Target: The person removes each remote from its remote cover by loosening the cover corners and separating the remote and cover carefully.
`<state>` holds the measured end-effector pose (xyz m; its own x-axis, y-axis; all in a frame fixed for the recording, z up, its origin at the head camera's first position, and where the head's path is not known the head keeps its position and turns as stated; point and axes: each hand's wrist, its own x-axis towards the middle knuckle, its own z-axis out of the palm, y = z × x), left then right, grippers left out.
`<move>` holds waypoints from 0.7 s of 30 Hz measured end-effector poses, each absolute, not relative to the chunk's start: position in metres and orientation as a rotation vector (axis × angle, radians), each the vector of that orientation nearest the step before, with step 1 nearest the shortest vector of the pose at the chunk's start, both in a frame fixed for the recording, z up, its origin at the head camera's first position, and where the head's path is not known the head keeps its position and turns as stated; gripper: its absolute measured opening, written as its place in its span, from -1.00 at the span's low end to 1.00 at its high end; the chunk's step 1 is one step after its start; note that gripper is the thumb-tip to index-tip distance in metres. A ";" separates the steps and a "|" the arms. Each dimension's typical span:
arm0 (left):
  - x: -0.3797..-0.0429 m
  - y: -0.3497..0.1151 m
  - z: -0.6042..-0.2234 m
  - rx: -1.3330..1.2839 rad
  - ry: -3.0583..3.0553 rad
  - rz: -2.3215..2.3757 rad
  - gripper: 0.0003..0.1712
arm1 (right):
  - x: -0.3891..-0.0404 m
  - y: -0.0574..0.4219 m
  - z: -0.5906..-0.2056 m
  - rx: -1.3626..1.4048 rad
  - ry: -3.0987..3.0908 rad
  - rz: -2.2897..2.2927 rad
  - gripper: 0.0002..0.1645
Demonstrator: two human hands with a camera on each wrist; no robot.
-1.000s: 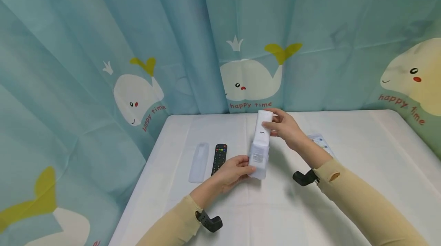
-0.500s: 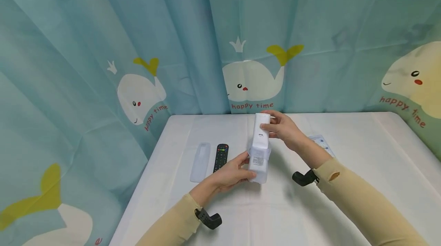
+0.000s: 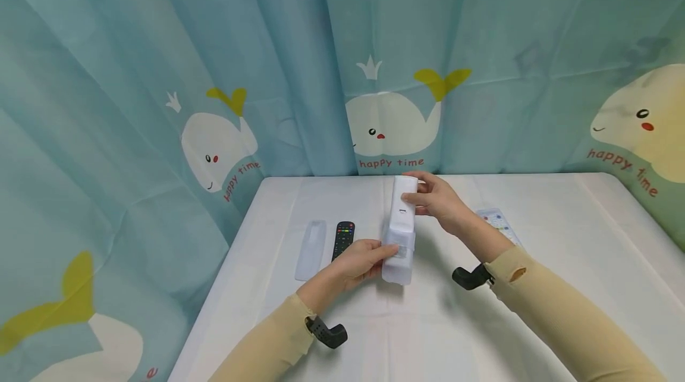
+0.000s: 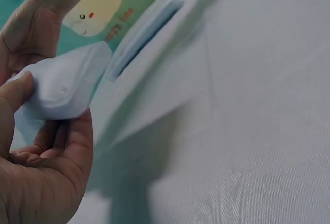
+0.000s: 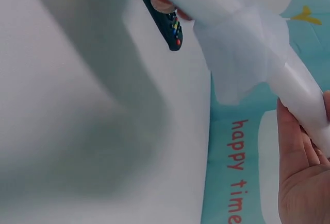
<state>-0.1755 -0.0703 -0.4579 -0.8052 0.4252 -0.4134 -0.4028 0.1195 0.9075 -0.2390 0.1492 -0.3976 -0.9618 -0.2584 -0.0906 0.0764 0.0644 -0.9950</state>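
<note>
A long white remote control (image 3: 404,200) is tilted up over the table, its lower part inside a translucent protective cover (image 3: 397,274). My left hand (image 3: 360,260) grips the covered lower end, thumb across the front. The bare upper end is pinched by my right hand (image 3: 441,203), fingers at its right side and back. In the left wrist view, the rounded end of the cover (image 4: 77,90) sits between left thumb and fingers. Seen from the right wrist, the cover's loose mouth (image 5: 242,59) flares around the remote's white body (image 5: 299,87).
A black remote control (image 3: 343,236) lies left of my hands, partly behind the left one. Beside it is a flat translucent cover (image 3: 310,251). Another pale remote with buttons (image 3: 496,220) lies partly hidden behind my right forearm. A whale-print curtain (image 3: 299,72) hangs behind the white table (image 3: 578,251).
My left thumb has moved up from the cover's lower end to its middle. The remote and both hands have shifted slightly left, and the cover still surrounds only the lower part.
</note>
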 end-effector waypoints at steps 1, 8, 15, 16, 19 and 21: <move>-0.176 -0.070 -0.458 0.013 1.780 1.753 -0.42 | -0.239 0.149 -0.398 -0.177 2.093 -1.990 -0.23; -0.175 -0.072 -0.458 -0.029 1.705 1.797 -0.40 | -0.239 0.147 -0.401 -0.173 2.098 -1.991 -0.23; -0.173 -0.070 -0.459 0.062 1.732 1.825 -0.48 | -0.238 0.146 -0.400 -0.165 2.145 -1.929 -0.23; -0.172 -0.070 -0.460 0.076 1.740 1.823 -0.48 | -0.238 0.146 -0.399 -0.166 2.151 -1.925 -0.23; -0.172 -0.071 -0.461 0.105 1.755 1.817 -0.49 | -0.238 0.147 -0.399 -0.173 2.163 -1.923 -0.25; -0.172 -0.072 -0.461 0.128 1.757 1.819 -0.49 | -0.239 0.147 -0.398 -0.179 2.157 -1.925 -0.25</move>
<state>-0.1721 -0.0715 -0.4615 -0.8155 0.4749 -0.3309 -0.3470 0.0563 0.9362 -0.2387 0.1467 -0.3979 -0.9628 -0.2514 -0.0994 0.0703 0.1224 -0.9900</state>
